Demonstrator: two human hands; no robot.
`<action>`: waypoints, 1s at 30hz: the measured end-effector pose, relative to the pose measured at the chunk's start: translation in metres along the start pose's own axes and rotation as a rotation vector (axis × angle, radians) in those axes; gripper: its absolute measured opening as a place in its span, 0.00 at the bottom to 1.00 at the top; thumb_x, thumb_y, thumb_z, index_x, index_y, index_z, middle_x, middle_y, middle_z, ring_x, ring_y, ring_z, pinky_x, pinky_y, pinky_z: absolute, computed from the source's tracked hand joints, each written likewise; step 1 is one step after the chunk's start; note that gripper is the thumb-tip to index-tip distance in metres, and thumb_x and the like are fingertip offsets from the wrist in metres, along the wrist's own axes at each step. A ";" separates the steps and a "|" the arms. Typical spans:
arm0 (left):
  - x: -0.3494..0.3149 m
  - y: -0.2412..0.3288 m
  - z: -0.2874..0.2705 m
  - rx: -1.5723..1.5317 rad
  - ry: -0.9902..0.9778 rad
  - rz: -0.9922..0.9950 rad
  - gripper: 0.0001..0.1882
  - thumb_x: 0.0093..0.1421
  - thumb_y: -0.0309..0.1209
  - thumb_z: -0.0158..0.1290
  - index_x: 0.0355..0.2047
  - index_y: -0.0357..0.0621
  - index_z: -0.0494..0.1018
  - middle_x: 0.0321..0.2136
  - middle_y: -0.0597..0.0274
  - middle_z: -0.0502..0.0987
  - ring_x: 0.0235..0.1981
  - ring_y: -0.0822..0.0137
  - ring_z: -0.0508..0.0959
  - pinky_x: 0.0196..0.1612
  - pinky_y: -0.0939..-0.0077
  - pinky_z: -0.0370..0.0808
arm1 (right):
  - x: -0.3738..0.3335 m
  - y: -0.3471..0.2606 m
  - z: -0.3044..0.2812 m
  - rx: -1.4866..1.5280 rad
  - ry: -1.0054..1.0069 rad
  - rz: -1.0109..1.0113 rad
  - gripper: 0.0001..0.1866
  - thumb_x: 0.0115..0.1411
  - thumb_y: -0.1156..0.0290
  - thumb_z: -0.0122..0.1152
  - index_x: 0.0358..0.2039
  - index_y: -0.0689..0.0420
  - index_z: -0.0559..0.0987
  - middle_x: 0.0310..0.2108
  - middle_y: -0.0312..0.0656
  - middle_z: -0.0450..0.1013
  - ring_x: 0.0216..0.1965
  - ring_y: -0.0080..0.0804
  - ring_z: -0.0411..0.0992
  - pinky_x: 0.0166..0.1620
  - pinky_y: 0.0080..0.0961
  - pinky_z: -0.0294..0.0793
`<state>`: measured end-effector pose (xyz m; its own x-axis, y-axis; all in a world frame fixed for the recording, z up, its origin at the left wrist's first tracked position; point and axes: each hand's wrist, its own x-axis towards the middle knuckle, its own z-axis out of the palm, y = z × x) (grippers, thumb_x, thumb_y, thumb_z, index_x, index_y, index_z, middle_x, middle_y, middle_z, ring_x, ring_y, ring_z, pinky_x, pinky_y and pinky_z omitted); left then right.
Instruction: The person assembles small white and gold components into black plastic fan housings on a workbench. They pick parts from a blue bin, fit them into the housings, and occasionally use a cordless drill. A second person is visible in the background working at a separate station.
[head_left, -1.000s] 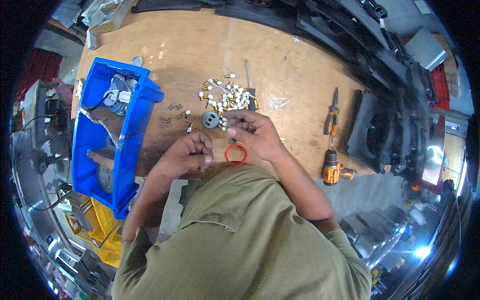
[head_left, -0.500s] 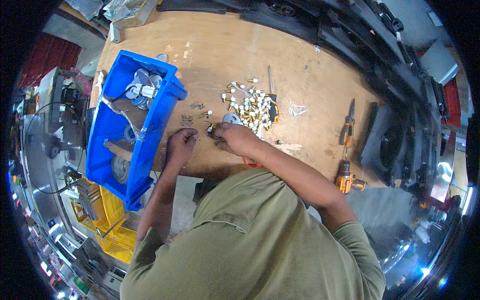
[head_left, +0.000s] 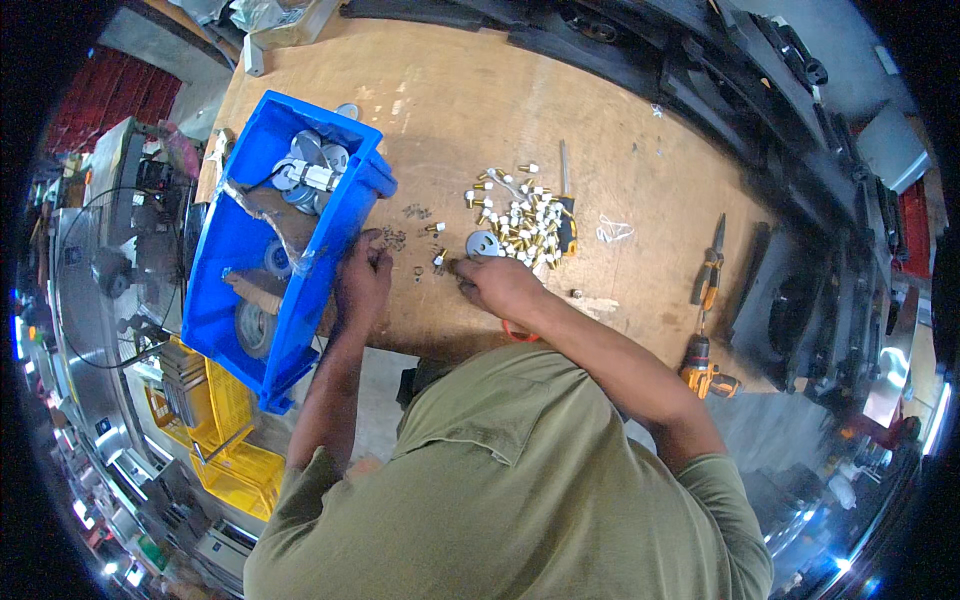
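My left hand [head_left: 362,278] rests at the table beside the blue bin, fingers curled, its fingertips at a scatter of small dark parts [head_left: 394,239]. What they pinch, if anything, is too small to make out. My right hand [head_left: 505,287] is closed, its fingertips drawn together beside a brass fitting with a white cap [head_left: 440,257]; its grasp is hidden. Beyond that hand lies a pile of similar white-capped brass fittings [head_left: 528,222], with a grey metal disc [head_left: 482,243] at its near left edge. A lone fitting [head_left: 435,227] lies between the pile and the dark parts.
The blue bin [head_left: 205,290] holds round metal parts and torn cardboard. A screwdriver [head_left: 568,225] lies right of the pile; farther right are orange-handled pliers [head_left: 711,275] and an orange cordless drill [head_left: 698,368]. Black moulded panels [head_left: 640,75] line the far and right edges.
The view has shifted, moving the scene rightward in the picture. My left hand has moved forward and left to the small dark parts. My right hand has drawn slightly right, away from the fitting.
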<state>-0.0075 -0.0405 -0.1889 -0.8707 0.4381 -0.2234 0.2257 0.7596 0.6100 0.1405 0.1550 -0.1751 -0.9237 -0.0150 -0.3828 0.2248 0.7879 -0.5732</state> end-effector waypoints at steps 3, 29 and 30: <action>0.012 0.002 0.003 0.049 0.085 0.251 0.16 0.54 0.24 0.56 0.45 0.44 0.76 0.38 0.47 0.79 0.38 0.48 0.80 0.43 0.59 0.76 | -0.011 -0.003 -0.012 0.007 0.039 0.062 0.18 0.59 0.61 0.57 0.48 0.54 0.76 0.38 0.49 0.76 0.39 0.50 0.75 0.42 0.41 0.75; 0.028 0.007 -0.004 0.139 -0.099 0.343 0.06 0.57 0.28 0.57 0.33 0.41 0.75 0.33 0.51 0.78 0.38 0.48 0.78 0.42 0.56 0.73 | -0.177 -0.137 -0.210 0.159 -0.328 -0.562 0.19 0.56 0.67 0.64 0.47 0.58 0.79 0.38 0.46 0.79 0.36 0.37 0.78 0.40 0.31 0.77; 0.028 0.007 -0.004 0.134 -0.091 0.357 0.06 0.57 0.28 0.57 0.33 0.41 0.75 0.33 0.51 0.78 0.38 0.48 0.78 0.42 0.56 0.73 | -0.179 -0.136 -0.214 0.146 -0.325 -0.549 0.19 0.56 0.67 0.63 0.48 0.58 0.78 0.38 0.46 0.79 0.36 0.38 0.78 0.40 0.31 0.77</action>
<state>-0.0321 -0.0250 -0.1881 -0.6860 0.7226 -0.0857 0.5678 0.6051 0.5581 0.2088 0.1821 0.1259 -0.7805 -0.5947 -0.1928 -0.1919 0.5213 -0.8315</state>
